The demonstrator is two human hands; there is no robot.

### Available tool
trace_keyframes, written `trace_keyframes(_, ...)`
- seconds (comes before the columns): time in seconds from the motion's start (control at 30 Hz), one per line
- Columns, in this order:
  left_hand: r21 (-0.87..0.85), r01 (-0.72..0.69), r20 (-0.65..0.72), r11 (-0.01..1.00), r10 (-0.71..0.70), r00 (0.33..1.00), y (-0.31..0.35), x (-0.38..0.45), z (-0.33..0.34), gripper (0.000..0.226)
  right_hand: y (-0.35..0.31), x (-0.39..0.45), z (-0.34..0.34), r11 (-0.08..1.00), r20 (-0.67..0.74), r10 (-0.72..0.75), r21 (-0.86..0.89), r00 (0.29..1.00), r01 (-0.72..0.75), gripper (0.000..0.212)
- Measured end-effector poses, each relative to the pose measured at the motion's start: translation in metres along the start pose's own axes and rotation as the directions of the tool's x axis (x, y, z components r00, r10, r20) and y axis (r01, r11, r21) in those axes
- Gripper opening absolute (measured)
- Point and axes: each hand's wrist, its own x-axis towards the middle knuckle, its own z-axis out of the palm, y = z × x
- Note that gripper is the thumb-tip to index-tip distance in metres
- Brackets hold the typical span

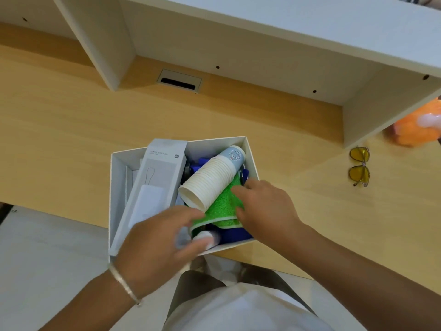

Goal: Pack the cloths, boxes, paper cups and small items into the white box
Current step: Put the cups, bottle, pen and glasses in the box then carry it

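The white box [250, 154] sits at the desk's near edge. Inside it a flat grey product box [157, 177] leans along the left side. A stack of paper cups [210, 180] lies tilted on a green cloth [222, 206], with a blue cloth [236, 236] underneath. My left hand [157, 244] reaches over the box's near wall, fingers spread and blurred, above a small white item [207, 236]; whether it grips that item is unclear. My right hand [265, 209] presses on the green cloth's right part, fingers spread.
Yellow-lensed glasses [359, 167] lie on the wooden desk [59, 139] to the right. An orange fluffy thing [415, 130] sits at the far right. White shelf panels [238, 32] overhang the back of the desk. A cable slot [179, 81] is behind the box.
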Motion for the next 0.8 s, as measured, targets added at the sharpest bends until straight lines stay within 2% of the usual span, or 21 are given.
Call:
trace_keyframes(0.07,0.014,0.004,-0.237,1.000,-0.001,0.971,-0.018,-0.008,-0.017,0.042,0.008,-0.005,0.004,1.000,-0.159,0.001,0.031,0.987,0.004,0.047)
trace_keyframes(0.13,0.084,0.109,-0.369,0.990,-0.071,0.927,-0.042,-0.009,-0.033,0.047,0.017,-0.008,0.009,0.999,-0.163,0.026,0.038,0.986,-0.020,0.062)
trace_keyframes(0.17,0.090,0.199,-0.357,0.976,-0.155,0.921,-0.054,-0.008,-0.037,0.055,0.021,-0.009,0.014,0.999,-0.135,0.036,0.023,0.990,-0.033,0.064)
trace_keyframes(0.23,0.024,0.347,-0.228,0.937,-0.333,0.915,-0.070,-0.004,-0.039,0.067,0.028,-0.011,0.023,0.999,-0.114,0.051,0.019,0.992,-0.049,0.064)
trace_keyframes(0.3,-0.047,0.396,-0.112,0.917,-0.399,0.910,-0.075,0.002,-0.035,0.064,0.032,-0.013,0.027,0.998,-0.133,0.052,0.025,0.990,-0.049,0.063)
trace_keyframes(0.47,-0.028,0.356,-0.101,0.934,-0.357,0.929,-0.073,0.014,-0.029,0.057,0.041,-0.026,0.034,0.998,-0.139,0.065,0.021,0.988,-0.063,0.065)
trace_keyframes(0.57,-0.013,0.300,-0.083,0.954,-0.300,0.950,-0.060,0.023,-0.019,0.064,0.056,-0.045,0.036,0.992,-0.148,0.125,0.035,0.981,-0.121,0.066)
trace_keyframes(0.8,0.001,0.137,-0.009,0.991,-0.137,0.991,0.002,0.052,0.027,0.061,0.110,-0.113,0.044,0.958,-0.123,0.287,0.069,0.950,-0.280,0.072)
